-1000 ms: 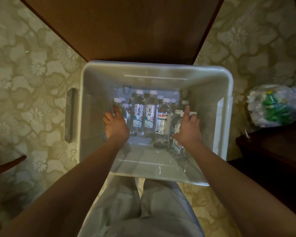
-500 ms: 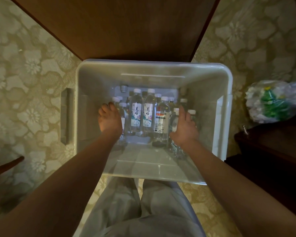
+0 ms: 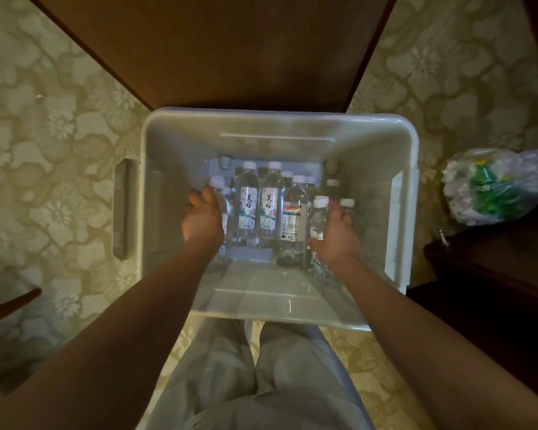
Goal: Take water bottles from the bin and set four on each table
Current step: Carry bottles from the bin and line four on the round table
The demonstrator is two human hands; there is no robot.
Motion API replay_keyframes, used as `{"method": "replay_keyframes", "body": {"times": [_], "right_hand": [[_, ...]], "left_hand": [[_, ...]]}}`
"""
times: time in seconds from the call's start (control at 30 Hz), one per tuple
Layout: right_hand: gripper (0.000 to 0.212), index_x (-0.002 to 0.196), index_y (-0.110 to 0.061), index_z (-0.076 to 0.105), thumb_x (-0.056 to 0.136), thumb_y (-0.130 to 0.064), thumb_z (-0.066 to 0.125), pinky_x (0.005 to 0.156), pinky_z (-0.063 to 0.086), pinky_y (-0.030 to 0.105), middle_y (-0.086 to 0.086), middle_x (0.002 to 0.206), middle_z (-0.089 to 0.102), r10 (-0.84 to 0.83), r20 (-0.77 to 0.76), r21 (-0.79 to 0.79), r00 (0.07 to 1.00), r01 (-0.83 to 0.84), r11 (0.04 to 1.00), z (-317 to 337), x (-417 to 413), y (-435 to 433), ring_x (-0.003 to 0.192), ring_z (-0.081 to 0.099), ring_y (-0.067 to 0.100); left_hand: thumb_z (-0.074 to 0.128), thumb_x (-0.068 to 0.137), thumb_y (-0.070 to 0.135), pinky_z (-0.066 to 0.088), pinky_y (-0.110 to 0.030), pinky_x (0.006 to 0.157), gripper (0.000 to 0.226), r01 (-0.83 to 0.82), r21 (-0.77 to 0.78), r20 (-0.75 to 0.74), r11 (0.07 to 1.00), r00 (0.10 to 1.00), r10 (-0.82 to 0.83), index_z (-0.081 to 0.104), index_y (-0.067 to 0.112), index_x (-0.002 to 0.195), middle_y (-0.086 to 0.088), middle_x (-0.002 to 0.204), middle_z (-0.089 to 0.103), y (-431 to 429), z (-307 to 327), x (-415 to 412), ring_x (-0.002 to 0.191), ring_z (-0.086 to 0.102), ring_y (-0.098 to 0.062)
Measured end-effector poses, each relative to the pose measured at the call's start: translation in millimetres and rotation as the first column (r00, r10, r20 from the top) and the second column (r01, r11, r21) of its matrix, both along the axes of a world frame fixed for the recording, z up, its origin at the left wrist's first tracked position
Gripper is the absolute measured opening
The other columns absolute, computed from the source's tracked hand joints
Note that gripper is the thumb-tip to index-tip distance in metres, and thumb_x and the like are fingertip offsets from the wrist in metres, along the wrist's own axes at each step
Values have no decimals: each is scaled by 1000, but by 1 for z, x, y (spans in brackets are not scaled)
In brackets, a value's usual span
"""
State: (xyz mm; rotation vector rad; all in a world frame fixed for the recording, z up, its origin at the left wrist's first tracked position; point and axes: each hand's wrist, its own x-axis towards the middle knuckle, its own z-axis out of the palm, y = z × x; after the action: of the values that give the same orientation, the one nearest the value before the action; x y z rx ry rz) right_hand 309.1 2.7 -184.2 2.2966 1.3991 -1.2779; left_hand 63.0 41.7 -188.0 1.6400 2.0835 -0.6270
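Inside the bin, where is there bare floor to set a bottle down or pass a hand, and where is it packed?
Free: the bin floor strip between the bottles and the near wall, and the gaps from the left hand and right hand out to the side walls. Crowded: bottles packed from mid-floor to the far wall.

1. This looks like a hotel or banquet-style function room.
2. Floral-patterned carpet [image 3: 59,125] covers the floor.
3. A polished wooden table [image 3: 230,51] stands ahead, with dark furniture [image 3: 494,274] to the right.
4. 1 white bin [image 3: 280,121] holds many water bottles [image 3: 246,209].
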Motion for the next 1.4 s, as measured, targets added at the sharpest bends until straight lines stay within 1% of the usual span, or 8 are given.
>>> {"method": "replay_keyframes", "body": {"times": [0.23, 0.37, 0.53, 0.77, 0.9, 1.0, 1.2, 1.4], "right_hand": [[83, 143, -29, 40, 74, -20, 84, 89, 52, 37, 4, 140, 51, -3, -140, 67, 990, 12, 998, 17, -11, 0, 117, 59, 27], [77, 131, -20, 46, 68, -17, 89, 88, 51, 37, -2, 121, 57, -84, -255, 107, 963, 115, 988, 37, -16, 7, 105, 60, 25], [75, 121, -14, 50, 60, -12, 93, 92, 50, 39, -2, 115, 56, -149, -406, 142, 902, 223, 964, 66, -29, 18, 107, 59, 23], [75, 123, -19, 53, 60, -11, 93, 87, 52, 38, 4, 120, 61, -192, -590, 119, 785, 320, 940, 117, -49, 32, 108, 59, 23], [74, 126, -20, 56, 63, -8, 91, 83, 57, 39, 7, 120, 61, -153, -670, 138, 726, 324, 936, 152, -75, 39, 107, 63, 27], [68, 121, -24, 59, 63, -7, 90, 85, 59, 49, 9, 114, 65, -88, -716, 152, 693, 278, 949, 181, -101, 41, 100, 68, 28], [61, 123, -19, 62, 72, 10, 79, 80, 59, 40, 7, 100, 70, 47, -819, 185, 572, 185, 965, 241, -177, 37, 90, 71, 24], [51, 115, -25, 62, 77, 8, 75, 78, 61, 36, 8, 105, 74, 166, -860, 248, 482, 110, 963, 292, -277, 23, 93, 73, 22]], "left_hand": [[67, 86, 7, 50, -46, 79, 67, -59, 0, 322, 998, 945, 56, 30, 11, 142, -17, 139, 36, -15, 13, 2, 102, 61, -41], [76, 81, 15, 46, -41, 97, 73, -198, -13, 534, 980, 827, 175, 35, 18, 142, -12, 141, 42, -21, 32, 14, 119, 53, -31], [82, 73, 12, 50, -35, 91, 76, -345, 7, 718, 939, 655, 236, 41, 15, 137, -4, 127, 53, -22, 67, 20, 111, 56, -23], [86, 69, 7, 54, -38, 86, 76, -489, 2, 838, 872, 477, 265, 45, 18, 131, 3, 118, 51, -23, 121, -7, 104, 60, -23], [88, 63, 9, 57, -55, 81, 75, -536, 5, 891, 844, 386, 240, 44, 31, 120, -3, 119, 58, -29, 155, -37, 99, 67, -29], [86, 70, 7, 58, -47, 84, 75, -567, 16, 913, 823, 344, 219, 41, 23, 127, -7, 126, 56, -34, 185, -64, 103, 66, -27], [85, 73, 10, 55, -25, 72, 74, -612, 89, 939, 786, 315, 139, 37, 21, 129, -5, 116, 66, -53, 246, -138, 87, 66, -13], [85, 71, 7, 54, -24, 70, 72, -672, 195, 956, 714, 292, 13, 45, 18, 129, 1, 102, 73, -90, 299, -241, 77, 69, -7]]}}
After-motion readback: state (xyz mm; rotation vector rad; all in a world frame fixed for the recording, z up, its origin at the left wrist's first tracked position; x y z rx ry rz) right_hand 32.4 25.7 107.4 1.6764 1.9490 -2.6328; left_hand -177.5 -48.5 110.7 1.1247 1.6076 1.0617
